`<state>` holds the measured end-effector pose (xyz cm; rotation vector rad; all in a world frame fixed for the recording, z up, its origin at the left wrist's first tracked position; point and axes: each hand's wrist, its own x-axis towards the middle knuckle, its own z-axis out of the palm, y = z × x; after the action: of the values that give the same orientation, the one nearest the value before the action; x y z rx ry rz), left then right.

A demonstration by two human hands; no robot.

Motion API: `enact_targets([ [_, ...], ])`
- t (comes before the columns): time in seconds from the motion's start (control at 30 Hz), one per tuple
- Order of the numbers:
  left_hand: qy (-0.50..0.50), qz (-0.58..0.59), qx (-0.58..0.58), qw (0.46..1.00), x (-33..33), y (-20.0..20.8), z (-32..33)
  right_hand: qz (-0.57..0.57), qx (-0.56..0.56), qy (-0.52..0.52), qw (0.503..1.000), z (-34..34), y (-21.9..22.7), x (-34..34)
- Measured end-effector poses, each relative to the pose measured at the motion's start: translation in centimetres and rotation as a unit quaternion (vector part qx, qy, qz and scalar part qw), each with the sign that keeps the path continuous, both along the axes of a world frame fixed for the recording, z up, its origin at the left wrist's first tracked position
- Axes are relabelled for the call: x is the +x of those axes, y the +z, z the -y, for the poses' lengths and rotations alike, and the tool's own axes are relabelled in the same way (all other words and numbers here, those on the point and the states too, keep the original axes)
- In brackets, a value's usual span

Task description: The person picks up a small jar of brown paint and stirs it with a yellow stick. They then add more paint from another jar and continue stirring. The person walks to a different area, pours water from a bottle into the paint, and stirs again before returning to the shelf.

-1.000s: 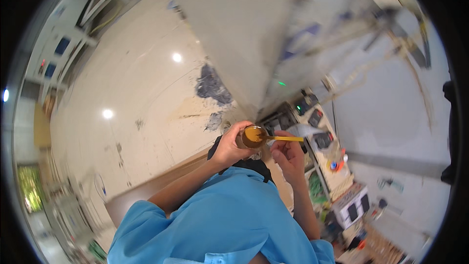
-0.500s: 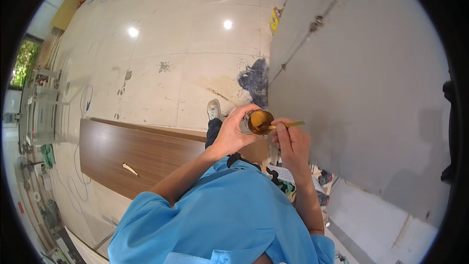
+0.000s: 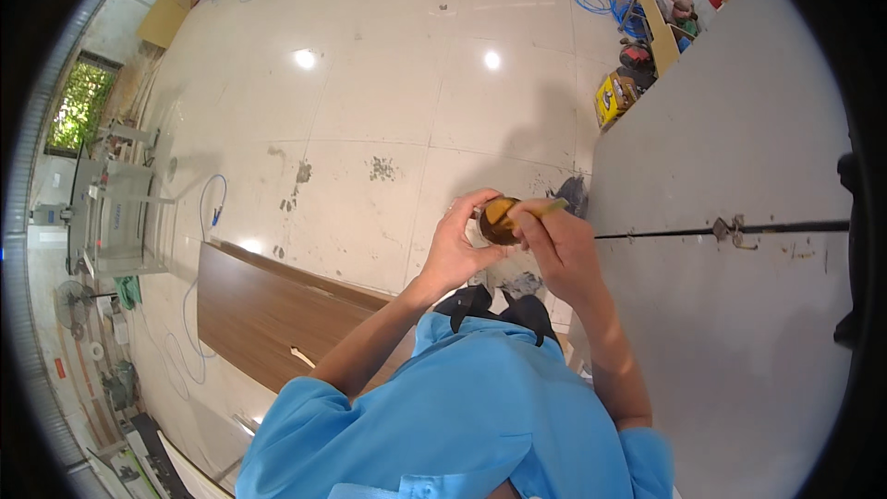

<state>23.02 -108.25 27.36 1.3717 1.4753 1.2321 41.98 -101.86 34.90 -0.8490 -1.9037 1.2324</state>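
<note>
My left hand [image 3: 450, 254] is closed around a small round jar [image 3: 490, 233], its thumb and fingers on opposite sides. Dark amber-brown liquid shows through the jar's open top, with a lighter orange patch in it. Between the thumb and fingers of my right hand [image 3: 565, 254] is a thin yellow-green stick [image 3: 553, 207]. The stick slants down toward the jar, and my right fingers hide part of its lower end and the jar's right rim. Both hands are in front of my waist, close together.
Grey double metal doors [image 3: 702, 314] with a latch stand close on my right. A long brown wooden board [image 3: 268, 305] lies at lower left, a pale strip [image 3: 302, 356] on it. A yellow box [image 3: 613, 100] and blue hose [image 3: 601, 2] sit at far right.
My view has swung and shifted; the doors' gap now runs level, and the yellow box shows fully. My left hand still holds the jar, and my right hand with the stick has come closer over it.
</note>
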Motion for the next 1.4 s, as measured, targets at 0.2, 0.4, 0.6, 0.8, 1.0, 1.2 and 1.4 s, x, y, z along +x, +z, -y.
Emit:
enact_targets([
  [0.2, 0.069, 0.011, 0.024, 0.997, -6.4, 0.4, -6.8, 0.018, 0.147, 0.027, 0.989, -10.0, 0.5, -6.7],
  [0.4, 0.077, -0.034, 0.027, 0.996, -10.7, 0.1, -15.6, 0.052, 0.072, 0.083, 0.993, -18.9, 0.0, -11.1],
  [0.6, 0.077, -0.032, 0.011, 0.996, -13.9, 0.4, -26.9, -0.069, 0.019, 0.098, 0.993, -30.9, -0.8, -15.3],
  [0.8, 0.081, -0.020, 0.025, 0.996, -16.1, 1.2, -39.1, 0.037, 0.114, 0.086, 0.989, -43.3, 1.5, -15.7],
  [1.0, 0.084, 0.003, 0.030, 0.996, -18.0, 1.4, -51.1, -0.029, 0.067, 0.057, 0.996, -53.8, 1.5, -19.4],
  [1.2, 0.018, -0.063, 0.098, 0.993, -21.8, 0.7, -65.0, 0.040, 0.040, -0.003, 0.998, -64.5, 0.9, -20.3],
  [1.4, -0.099, -0.026, 0.084, 0.991, -24.7, 2.0, -79.2, 0.017, 0.051, -0.205, 0.977, -73.0, 1.4, -22.7],
])
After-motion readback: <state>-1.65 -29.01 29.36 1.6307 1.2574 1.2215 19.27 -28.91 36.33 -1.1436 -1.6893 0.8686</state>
